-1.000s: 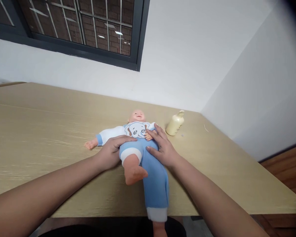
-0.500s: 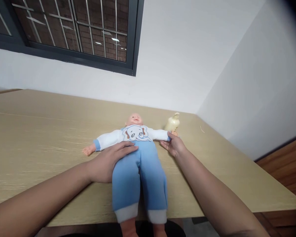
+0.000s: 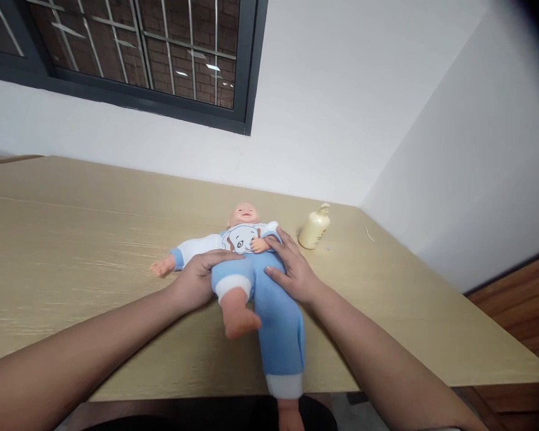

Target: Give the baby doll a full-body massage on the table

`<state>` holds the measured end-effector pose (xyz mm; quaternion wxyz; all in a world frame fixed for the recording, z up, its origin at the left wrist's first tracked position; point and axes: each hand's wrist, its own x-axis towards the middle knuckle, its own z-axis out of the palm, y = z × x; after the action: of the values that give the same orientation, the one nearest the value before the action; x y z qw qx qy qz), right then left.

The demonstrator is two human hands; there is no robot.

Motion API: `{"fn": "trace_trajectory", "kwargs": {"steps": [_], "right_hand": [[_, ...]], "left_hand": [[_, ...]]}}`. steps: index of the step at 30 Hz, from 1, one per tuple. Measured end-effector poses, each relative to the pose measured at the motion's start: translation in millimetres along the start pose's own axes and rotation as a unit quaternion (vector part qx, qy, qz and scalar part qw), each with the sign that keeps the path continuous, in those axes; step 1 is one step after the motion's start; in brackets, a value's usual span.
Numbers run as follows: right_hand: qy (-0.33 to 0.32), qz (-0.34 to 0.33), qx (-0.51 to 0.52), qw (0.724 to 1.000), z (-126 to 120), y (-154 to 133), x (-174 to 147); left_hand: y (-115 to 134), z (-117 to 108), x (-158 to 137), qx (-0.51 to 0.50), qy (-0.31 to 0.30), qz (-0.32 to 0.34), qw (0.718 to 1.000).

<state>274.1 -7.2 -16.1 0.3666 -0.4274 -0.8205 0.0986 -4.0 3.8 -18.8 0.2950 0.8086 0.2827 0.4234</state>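
Note:
A baby doll (image 3: 278, 305) in blue trousers and a white top with an elephant face lies on its back, head away from me. My left hand (image 3: 197, 278) grips it at the hip, thumb on top and the other fingers hidden behind the bent leg. That leg is raised, its bare foot (image 3: 238, 317) pointing toward me. On the other side my right hand (image 3: 295, 272) holds the doll's side, its fingers against the sleeve of an arm folded over the belly and its thumb over the hip. The doll's other arm (image 3: 197, 252) stretches out to the left.
A cream pump bottle (image 3: 314, 229) stands right of the doll. A thin pale strand (image 3: 369, 234) lies farther right on the wooden table (image 3: 94, 239). Behind the table rises a white wall (image 3: 305, 131) with a barred window (image 3: 161, 54). The doll's straight leg hangs over the near edge.
The doll's leg on the left has bent up toward its belly. My right hand has moved left from the outstretched arm's wrist, and that arm is now folded across the body.

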Motion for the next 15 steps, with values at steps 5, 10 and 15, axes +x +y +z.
{"fn": "trace_trajectory", "kwargs": {"steps": [5,10,15], "right_hand": [[-0.007,0.012,0.006,1.0,-1.1,3.4,-0.4],[0.156,0.1,0.123,0.975,2.6,19.6,4.8],[0.285,0.325,0.33,0.839,-0.5,58.0,8.2]], "left_hand": [[3.7,-1.4,-1.1,0.008,0.001,0.022,1.0],[12.1,-12.1,-1.9,0.094,-0.055,0.045,0.993],[18.2,-19.9,-2.5,0.123,-0.15,0.079,0.978]]}}
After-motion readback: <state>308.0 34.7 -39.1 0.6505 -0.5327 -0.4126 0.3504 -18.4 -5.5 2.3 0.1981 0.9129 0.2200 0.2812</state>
